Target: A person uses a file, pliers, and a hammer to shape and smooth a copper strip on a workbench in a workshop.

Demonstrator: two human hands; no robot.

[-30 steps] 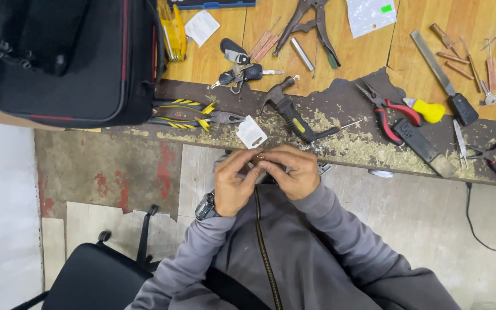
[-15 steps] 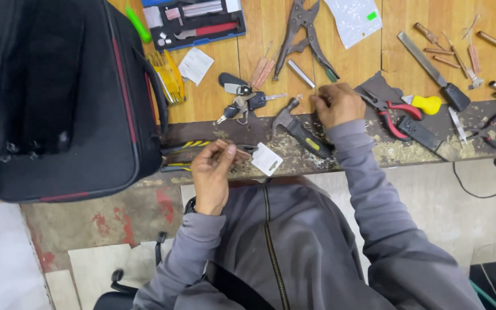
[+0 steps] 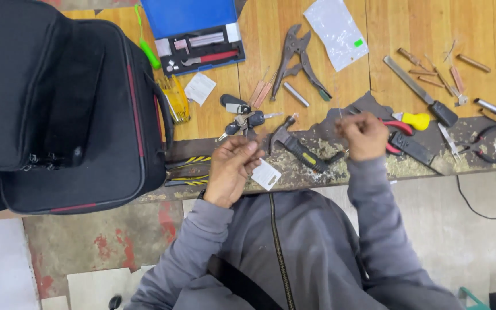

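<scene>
My left hand (image 3: 232, 167) is at the bench's front edge, its fingertips pinched together on something small that I cannot make out. Just right of it lie a white card (image 3: 266, 174) and a small hammer (image 3: 297, 148). My right hand (image 3: 365, 135) hovers over the dark worn mat (image 3: 368, 104), fingers pinched on what looks like a thin metal pin (image 3: 340, 115) that points up. Red-handled pliers (image 3: 396, 127) and a yellow-handled tool (image 3: 417, 120) lie right beside that hand. A bunch of keys (image 3: 240, 119) rests just beyond my left hand.
A big black bag (image 3: 58, 103) fills the bench's left side. Behind it lie an open blue tool case (image 3: 199, 34), locking pliers (image 3: 299, 57), a clear plastic bag (image 3: 337, 28), a flat file (image 3: 420, 92) and several small metal pieces at the far right. Yellow-and-black striped tools (image 3: 188, 169) lie by the bag.
Both hands were together at the bench edge. The right hand then reached out to the bench and now sits further right, pinching the pin. The left hand stayed near the edge.
</scene>
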